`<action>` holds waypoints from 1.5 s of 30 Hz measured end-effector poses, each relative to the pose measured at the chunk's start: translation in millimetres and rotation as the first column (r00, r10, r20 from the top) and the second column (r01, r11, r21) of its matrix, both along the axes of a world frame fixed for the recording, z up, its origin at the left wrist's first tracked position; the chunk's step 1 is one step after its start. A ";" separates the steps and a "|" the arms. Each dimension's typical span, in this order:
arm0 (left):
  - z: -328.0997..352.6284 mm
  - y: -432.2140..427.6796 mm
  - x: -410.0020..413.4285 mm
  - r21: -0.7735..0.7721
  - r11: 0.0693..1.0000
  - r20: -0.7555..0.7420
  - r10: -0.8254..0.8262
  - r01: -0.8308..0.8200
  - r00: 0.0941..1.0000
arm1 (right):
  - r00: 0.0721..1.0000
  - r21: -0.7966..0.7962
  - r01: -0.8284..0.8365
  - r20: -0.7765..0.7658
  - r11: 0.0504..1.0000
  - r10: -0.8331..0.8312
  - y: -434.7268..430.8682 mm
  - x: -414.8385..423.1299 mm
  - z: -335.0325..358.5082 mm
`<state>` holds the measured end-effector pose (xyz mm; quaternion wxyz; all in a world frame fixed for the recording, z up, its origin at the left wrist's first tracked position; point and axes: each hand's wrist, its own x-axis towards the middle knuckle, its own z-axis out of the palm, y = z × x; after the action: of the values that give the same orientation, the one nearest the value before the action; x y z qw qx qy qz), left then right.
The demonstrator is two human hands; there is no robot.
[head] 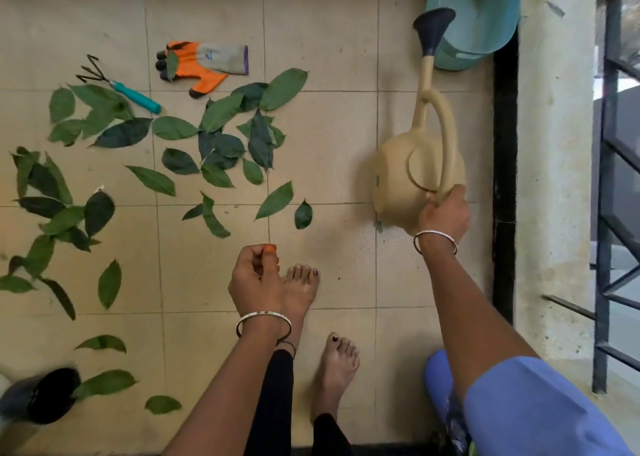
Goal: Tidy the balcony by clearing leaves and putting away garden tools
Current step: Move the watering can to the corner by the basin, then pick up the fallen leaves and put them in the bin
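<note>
Near the right wall (554, 144), your right hand (445, 213) grips the watering can (398, 178) by its handle. Your left hand (254, 279) is curled; can't tell if it holds anything. Leaves (221, 111), glove (204, 61) and hand rake (117, 83) lie on the tiles (346, 126), left.

Head-worn, looking seemingly straight down (wide-angle).

Beige watering can (398, 178), green leaves (221, 111), orange-grey glove (204, 61) — teal basin (481, 16)

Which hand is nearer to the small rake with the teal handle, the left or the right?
Left. The left hand hangs below and to the right of the rake; the right hand grips the watering can, much farther off to the right.
</note>
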<state>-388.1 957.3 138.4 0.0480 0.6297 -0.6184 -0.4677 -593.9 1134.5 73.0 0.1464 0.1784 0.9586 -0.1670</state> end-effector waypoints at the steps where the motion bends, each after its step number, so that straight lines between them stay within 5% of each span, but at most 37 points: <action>1: -0.3 -2.4 0.7 0.005 1.000 0.010 -0.004 0.004 1.000 | 0.999 -0.015 0.024 0.021 1.000 -0.024 2.0 1.6 0.5; 13: 15.8 -25.8 19.7 -0.045 0.996 0.023 0.080 -0.079 0.997 | 0.968 -0.050 -0.008 0.249 0.999 0.021 17.8 40.4 18.5; 18: 32.0 -27.5 29.8 -0.058 0.988 0.020 0.141 -0.140 0.990 | 0.994 -0.045 0.062 0.096 0.997 -0.058 -0.8 48.8 46.0; 21: 46.2 -25.7 32.0 -0.058 0.983 0.016 0.177 -0.175 0.984 | 0.985 -0.090 -0.163 -0.080 0.983 0.156 -19.1 64.2 65.4; 26: 49.6 -32.8 38.8 -0.101 0.976 0.062 0.198 -0.191 0.978 | 0.879 -0.145 -0.473 -0.150 0.869 0.453 -54.5 85.1 75.7; 35: -20.0 -76.0 24.7 -0.164 0.983 0.410 -0.007 0.081 0.912 | 0.794 -0.214 -0.607 -0.125 0.766 0.594 -135.6 45.2 18.5; 45: -136.8 -146.1 -43.2 0.065 0.996 0.418 -0.083 0.061 0.905 | 0.590 -0.180 -0.792 0.018 0.583 0.807 -251.4 -51.5 -107.0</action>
<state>-431.3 811.1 1.6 -0.1195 0.6933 -0.6251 -0.3382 -645.4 883.1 -34.0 0.2658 -0.2760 0.9119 -0.1471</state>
